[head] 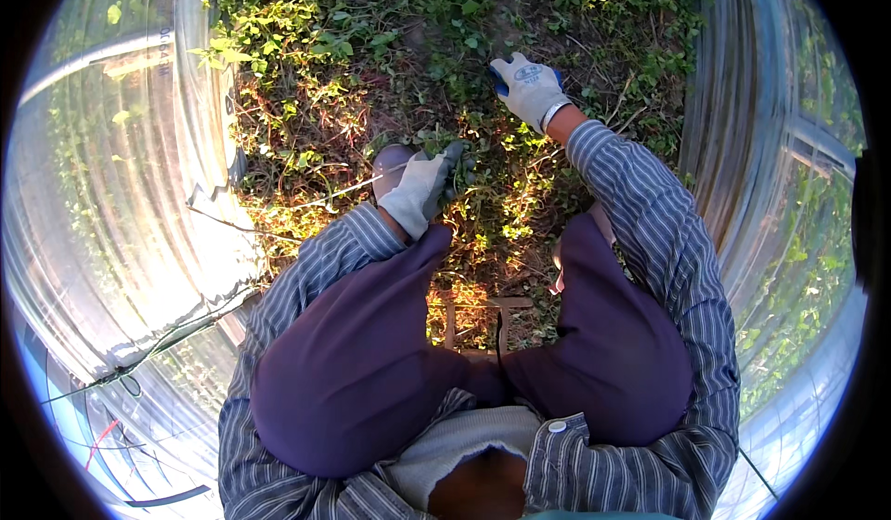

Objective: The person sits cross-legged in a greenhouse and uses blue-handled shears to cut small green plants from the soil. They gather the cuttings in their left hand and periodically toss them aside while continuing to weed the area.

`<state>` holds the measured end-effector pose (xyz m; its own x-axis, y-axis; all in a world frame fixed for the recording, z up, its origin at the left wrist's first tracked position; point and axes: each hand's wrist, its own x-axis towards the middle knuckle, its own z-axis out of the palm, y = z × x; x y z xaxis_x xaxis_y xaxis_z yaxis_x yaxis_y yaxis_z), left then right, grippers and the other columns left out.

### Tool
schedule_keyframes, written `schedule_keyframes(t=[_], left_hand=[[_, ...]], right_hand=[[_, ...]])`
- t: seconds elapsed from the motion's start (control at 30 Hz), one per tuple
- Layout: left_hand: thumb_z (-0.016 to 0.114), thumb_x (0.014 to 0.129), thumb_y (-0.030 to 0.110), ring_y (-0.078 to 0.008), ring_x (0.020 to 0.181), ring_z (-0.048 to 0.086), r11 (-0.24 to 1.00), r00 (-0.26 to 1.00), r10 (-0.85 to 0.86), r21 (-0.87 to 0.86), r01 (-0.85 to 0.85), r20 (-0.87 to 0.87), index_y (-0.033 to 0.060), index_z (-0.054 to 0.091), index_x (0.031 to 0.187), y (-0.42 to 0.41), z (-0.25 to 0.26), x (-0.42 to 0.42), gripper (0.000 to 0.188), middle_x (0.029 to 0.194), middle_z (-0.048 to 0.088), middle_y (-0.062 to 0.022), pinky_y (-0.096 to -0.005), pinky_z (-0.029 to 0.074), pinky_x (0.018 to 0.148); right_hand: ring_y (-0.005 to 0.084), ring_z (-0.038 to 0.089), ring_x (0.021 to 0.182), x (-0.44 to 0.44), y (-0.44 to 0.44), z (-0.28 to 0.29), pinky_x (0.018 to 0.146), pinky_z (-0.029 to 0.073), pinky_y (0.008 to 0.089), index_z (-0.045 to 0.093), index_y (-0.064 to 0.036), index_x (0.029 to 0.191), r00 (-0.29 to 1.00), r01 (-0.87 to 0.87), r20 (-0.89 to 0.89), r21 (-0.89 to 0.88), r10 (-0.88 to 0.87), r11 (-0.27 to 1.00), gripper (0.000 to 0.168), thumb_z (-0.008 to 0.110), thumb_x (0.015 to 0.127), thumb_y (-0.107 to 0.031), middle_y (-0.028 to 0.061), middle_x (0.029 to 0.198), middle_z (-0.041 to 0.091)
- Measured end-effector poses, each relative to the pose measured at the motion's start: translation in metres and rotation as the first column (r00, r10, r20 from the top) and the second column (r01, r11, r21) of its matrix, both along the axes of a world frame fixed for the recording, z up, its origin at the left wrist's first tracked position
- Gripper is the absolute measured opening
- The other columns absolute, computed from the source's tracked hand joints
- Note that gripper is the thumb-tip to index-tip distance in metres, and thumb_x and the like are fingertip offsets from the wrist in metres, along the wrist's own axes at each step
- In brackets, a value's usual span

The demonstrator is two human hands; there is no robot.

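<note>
My left hand, in a pale work glove with dark-coated fingers, is closed around a small bunch of green weeds just in front of my left knee. The toe of a shoe shows beside it. Farther forward and to the right, my right hand reaches down to the low weeds. Its glove is white with a blue-coated palm and bears printing. The fingertips point away and down, so whatever may be between them is hidden.
Clear plastic sheeting hangs on the left, and more plastic sheeting on the right. A dark cord runs along the left sheet. Between my knees a low seat frame shows. A thin pale stalk lies near the shoe.
</note>
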<state>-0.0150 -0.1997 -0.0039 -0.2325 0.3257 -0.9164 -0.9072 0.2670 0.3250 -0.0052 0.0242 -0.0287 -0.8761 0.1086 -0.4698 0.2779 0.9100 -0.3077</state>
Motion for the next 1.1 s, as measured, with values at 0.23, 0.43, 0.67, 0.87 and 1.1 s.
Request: schedule_keyframes(t=[0.23,0.43,0.67,0.87,1.1], left_hand=[[0.057,0.091,0.024,-0.0132,0.065,0.059,0.998,0.999,0.049,0.031,-0.049,-0.013,0.0054,0.051,0.097,-0.014,-0.003,0.0,0.02,0.083,0.061,-0.006,-0.021,0.05,0.048],[0.058,0.09,0.027,-0.01,0.063,0.059,0.999,0.999,0.027,-0.018,-0.028,-0.041,0.0064,0.052,0.1,-0.009,-0.005,-0.002,0.024,0.082,0.062,-0.0035,-0.0177,0.043,0.041],[0.057,0.09,0.028,-0.0112,0.055,0.059,1.0,0.998,0.016,-0.014,-0.017,-0.057,0.0087,0.055,0.104,-0.016,-0.007,-0.005,0.024,0.084,0.066,-0.0039,-0.0235,0.041,0.037],[0.062,0.087,0.029,-0.0085,0.066,0.059,0.983,0.959,-0.182,-0.042,0.177,-0.215,0.0078,0.06,0.1,0.01,0.031,-0.002,0.024,0.09,0.065,-0.0048,-0.0252,0.045,0.05],[0.06,0.088,0.022,-0.0104,0.055,0.057,0.982,0.949,-0.099,-0.186,0.044,-0.298,0.0069,0.061,0.103,-0.006,0.014,-0.014,0.021,0.091,0.065,-0.0088,-0.0214,0.043,0.044]], right_hand=[[0.0358,0.053,0.106,0.009,0.009,-0.009,0.089,0.044,0.0426,0.045,-0.007,0.124,0.982,0.141,-0.095,-0.222,-0.166,0.965,0.049,0.058,0.084,-0.033,0.0203,0.12,0.051],[0.0351,0.055,0.102,0.023,0.02,-0.04,0.087,0.043,0.0425,0.046,0.0,0.12,0.865,0.474,0.061,-0.42,-0.498,0.773,0.051,0.06,0.083,-0.032,0.0211,0.107,0.059],[0.0132,0.043,0.036,0.053,-0.005,0.005,0.033,0.038,0.0278,0.051,0.0,0.096,0.488,0.705,0.553,-0.706,-0.675,-0.068,0.013,0.053,0.09,-0.011,0.0111,0.079,0.061],[0.0345,0.06,0.087,0.082,-0.051,0.055,0.077,0.048,0.039,0.05,-0.003,0.107,0.931,0.315,0.096,-0.696,-0.352,0.645,0.036,0.063,0.08,-0.024,0.0186,0.093,0.062],[0.033,0.061,0.089,0.098,-0.037,0.048,0.077,0.048,0.0389,0.049,-0.007,0.113,0.996,0.062,-0.014,-0.64,-0.092,0.766,0.04,0.06,0.084,-0.031,0.0167,0.095,0.063]])
